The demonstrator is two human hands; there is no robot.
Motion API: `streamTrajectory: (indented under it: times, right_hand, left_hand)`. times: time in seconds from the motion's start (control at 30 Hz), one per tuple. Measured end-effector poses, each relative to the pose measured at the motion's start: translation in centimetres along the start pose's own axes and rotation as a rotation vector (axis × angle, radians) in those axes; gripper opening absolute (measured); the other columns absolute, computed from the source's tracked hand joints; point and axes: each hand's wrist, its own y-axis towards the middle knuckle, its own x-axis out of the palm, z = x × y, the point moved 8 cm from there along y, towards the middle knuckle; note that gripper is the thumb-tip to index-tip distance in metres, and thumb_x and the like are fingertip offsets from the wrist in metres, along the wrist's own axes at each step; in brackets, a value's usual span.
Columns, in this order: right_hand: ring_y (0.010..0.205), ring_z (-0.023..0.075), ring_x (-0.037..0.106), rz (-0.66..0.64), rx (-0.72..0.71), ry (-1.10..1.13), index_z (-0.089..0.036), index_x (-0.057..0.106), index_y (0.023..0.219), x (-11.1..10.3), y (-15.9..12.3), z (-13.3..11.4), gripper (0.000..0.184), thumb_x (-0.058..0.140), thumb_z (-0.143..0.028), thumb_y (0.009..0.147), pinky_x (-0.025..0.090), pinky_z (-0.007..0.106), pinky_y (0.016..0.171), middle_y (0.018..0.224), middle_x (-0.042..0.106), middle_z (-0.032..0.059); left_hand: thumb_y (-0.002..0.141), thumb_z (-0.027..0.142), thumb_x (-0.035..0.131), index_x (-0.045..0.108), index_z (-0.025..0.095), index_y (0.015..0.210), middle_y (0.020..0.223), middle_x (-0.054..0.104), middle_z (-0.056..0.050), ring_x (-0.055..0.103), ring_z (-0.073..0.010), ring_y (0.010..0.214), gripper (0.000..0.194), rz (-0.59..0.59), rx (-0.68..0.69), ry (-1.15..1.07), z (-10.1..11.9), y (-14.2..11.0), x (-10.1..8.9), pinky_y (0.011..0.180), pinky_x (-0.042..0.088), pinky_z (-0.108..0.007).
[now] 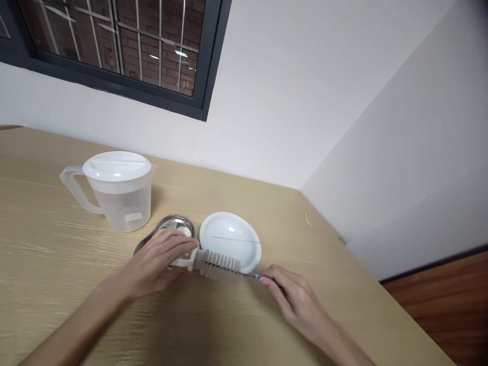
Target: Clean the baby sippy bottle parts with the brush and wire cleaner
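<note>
My right hand (285, 292) is closed round the blue and dark handle of a bottle brush (223, 264) with white bristles and a twisted wire stem. The brush points left, its tip at the mouth of a small white plastic container (186, 262). My left hand (163, 256) grips that container, fingers over the top and thumb below, hiding most of it. Behind the left hand lies a shiny metal kidney dish (186, 221) with pale round pieces in it, partly covered by the hand. A white oval dish (229, 226) sits just beyond the brush, with a thin wire-like line across it.
A translucent lidded jug (122, 201) stands at the back left, its handle pointing left. A short white strand (308, 219) lies on the wooden table (171, 335) at the right. White walls (290, 91) and a barred window (152, 46) border the table's back.
</note>
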Motion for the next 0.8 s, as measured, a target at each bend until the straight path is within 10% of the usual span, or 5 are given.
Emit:
streamTrajectory:
  times: [0.4, 0.8]
  right_hand:
    - [0.071, 0.0195, 0.065, 0.218, -0.493, -0.555, -0.008, 0.065, 0.105, -0.7, -2.9, -3.0, 0.023, 0.047, -0.001, 0.093, 0.048, 0.033, 0.062, 0.088, 0.075, 0.0146]
    - [0.079, 0.0149, 0.069, -0.058, -0.013, 0.018, -0.02, 0.059, 0.119, 0.1, -0.7, 0.1, 0.021, 0.047, -0.019, 0.102, 0.054, 0.026, 0.067, 0.093, 0.072, 0.0042]
  left_hand:
    - [0.089, 0.018, 0.066, 0.05, 0.029, 0.139, 0.123, 0.065, -0.007, 0.057, -0.0238, 0.116, 0.054, -0.082, -0.069, -0.047, -0.7, -0.1, 0.5, 0.098, 0.05, -0.038]
    - [0.093, 0.016, 0.062, 0.048, 0.026, 0.141, 0.13, 0.065, -0.008, 0.054, -0.0256, 0.122, 0.051, -0.037, 0.044, 0.097, 0.3, -0.2, 0.4, 0.107, 0.042, -0.044]
